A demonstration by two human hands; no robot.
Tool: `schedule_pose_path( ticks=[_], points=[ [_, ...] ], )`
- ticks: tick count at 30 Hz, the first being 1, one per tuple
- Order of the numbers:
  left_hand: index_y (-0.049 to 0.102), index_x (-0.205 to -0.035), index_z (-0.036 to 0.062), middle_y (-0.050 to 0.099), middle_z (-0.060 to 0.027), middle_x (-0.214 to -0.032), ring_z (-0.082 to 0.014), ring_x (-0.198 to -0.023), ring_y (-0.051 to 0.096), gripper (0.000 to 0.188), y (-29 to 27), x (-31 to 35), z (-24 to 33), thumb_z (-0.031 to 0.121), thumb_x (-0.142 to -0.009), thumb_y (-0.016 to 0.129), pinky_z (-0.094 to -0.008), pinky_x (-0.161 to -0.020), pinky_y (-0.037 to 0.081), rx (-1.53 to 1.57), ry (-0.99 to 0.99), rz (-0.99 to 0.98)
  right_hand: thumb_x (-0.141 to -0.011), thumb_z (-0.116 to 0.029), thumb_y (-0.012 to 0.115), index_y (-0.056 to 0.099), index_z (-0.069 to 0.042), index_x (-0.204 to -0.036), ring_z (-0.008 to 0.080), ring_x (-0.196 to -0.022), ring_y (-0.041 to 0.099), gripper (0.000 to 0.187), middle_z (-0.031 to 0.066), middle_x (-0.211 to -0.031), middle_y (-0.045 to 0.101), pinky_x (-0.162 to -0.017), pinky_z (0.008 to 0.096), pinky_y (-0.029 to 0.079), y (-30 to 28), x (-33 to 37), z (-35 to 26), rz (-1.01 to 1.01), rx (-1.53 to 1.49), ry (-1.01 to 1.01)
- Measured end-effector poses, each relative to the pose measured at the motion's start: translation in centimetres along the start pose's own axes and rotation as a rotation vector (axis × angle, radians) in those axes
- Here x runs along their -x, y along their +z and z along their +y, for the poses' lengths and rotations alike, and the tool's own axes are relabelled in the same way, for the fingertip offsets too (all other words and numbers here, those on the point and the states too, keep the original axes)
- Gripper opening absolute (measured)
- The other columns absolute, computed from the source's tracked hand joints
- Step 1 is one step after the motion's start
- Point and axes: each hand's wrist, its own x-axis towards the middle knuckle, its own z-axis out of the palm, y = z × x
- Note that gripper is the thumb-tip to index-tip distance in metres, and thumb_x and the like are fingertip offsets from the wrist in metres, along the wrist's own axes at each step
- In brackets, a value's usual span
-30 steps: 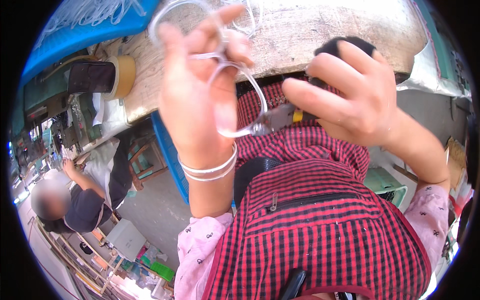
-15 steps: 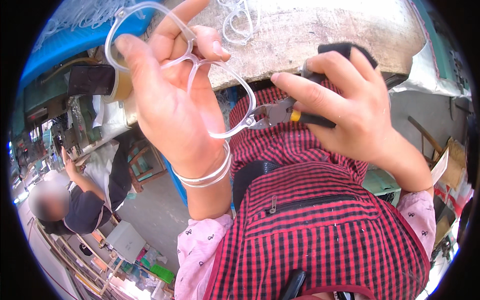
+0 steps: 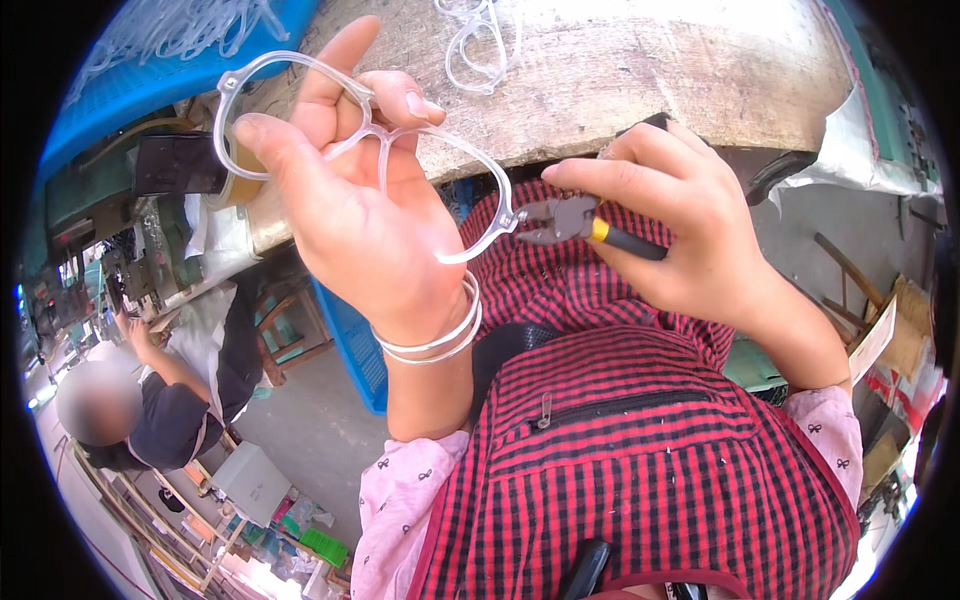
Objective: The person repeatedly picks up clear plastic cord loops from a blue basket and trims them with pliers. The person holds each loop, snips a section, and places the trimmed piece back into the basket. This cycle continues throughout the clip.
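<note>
My left hand (image 3: pixel 365 215) is turned palm up and holds a clear plastic eyeglass frame (image 3: pixel 376 131), its thumb and fingers about one rim. The frame's other rim reaches out over the palm toward the right, with a small hinge fitting at its outer end. Beside that end are the slightly parted jaws of pliers (image 3: pixel 568 220) with black and yellow handles, gripped in my right hand (image 3: pixel 690 215). Whether the jaws touch the hinge is hard to see. The right hand's fingers hide part of the handles.
A worn wooden table (image 3: pixel 600 85) lies ahead, with more clear frames (image 3: pixel 475 50) near its far side. At the upper left, a blue basket (image 3: pixel 130 110) holds many clear plastic pieces. A co-worker (image 3: pixel 165 405) is at the left, beyond a wooden stool (image 3: pixel 295 330).
The frame and my left hand have shifted a little down and to the right. The pliers' jaws have parted at the hinge end, and my right hand has moved slightly left.
</note>
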Motion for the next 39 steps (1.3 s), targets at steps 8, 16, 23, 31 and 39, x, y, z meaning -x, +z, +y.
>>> schedule_pose_path(
  ticks=[8,16,23,31,39],
  points=[
    [0.052,-0.131,-0.0135,0.057,-0.0092,-0.083,-0.0193,-0.080,0.056,0.080,1.1,1.1,-1.2,0.059,-0.108,0.028,-0.0300,-0.079,0.047,-0.276,0.270,0.135,-0.069,-0.009,0.077,0.074,-0.016,-0.113,0.0260,-0.079,0.062,0.045,0.0031,-0.088,0.064,-0.066,0.0386,0.050,1.3,0.7,-1.8,0.039,0.332,0.056],
    [0.042,-0.143,-0.0050,0.055,-0.0047,-0.076,-0.0137,-0.055,0.046,0.101,0.5,4.6,-3.0,0.082,-0.094,0.027,-0.0266,-0.052,0.040,-0.573,0.449,0.052,-0.087,-0.016,0.075,0.067,-0.003,-0.115,0.0117,-0.074,0.062,0.032,0.0020,-0.081,0.065,-0.069,0.0327,0.051,2.6,1.0,-0.9,-0.305,-1.457,0.902],
    [0.043,-0.140,0.0014,0.055,-0.0096,-0.075,-0.0199,-0.047,0.057,0.113,1.0,6.4,0.4,0.094,-0.081,0.015,-0.0387,-0.050,0.058,0.477,-0.746,-0.104,-0.067,-0.005,0.078,0.071,-0.010,-0.114,0.0311,-0.087,0.061,0.047,0.0099,-0.096,0.063,-0.076,0.0380,0.050,-0.8,-1.0,-1.3,0.171,0.234,0.025],
    [0.049,-0.109,-0.0006,0.054,-0.0099,-0.067,-0.0240,-0.047,0.058,0.110,1.2,6.9,0.7,0.095,-0.078,0.005,-0.0420,-0.056,0.060,0.376,-0.795,-0.200,-0.066,-0.010,0.080,0.073,-0.020,-0.120,0.0284,-0.083,0.059,0.056,0.0069,-0.096,0.061,-0.070,0.0385,0.050,-0.1,-1.6,-2.1,0.180,0.370,-0.021],
    [0.047,-0.103,0.0009,0.051,-0.0093,-0.066,-0.0201,-0.046,0.051,0.106,2.1,7.5,0.6,0.096,-0.077,0.006,-0.0390,-0.051,0.056,0.306,-0.746,-0.145,-0.063,-0.015,0.081,0.073,-0.025,-0.122,0.0251,-0.079,0.058,0.060,0.0035,-0.095,0.060,-0.061,0.0361,0.047,1.3,-0.8,-3.4,0.213,0.502,0.079]
  ],
)
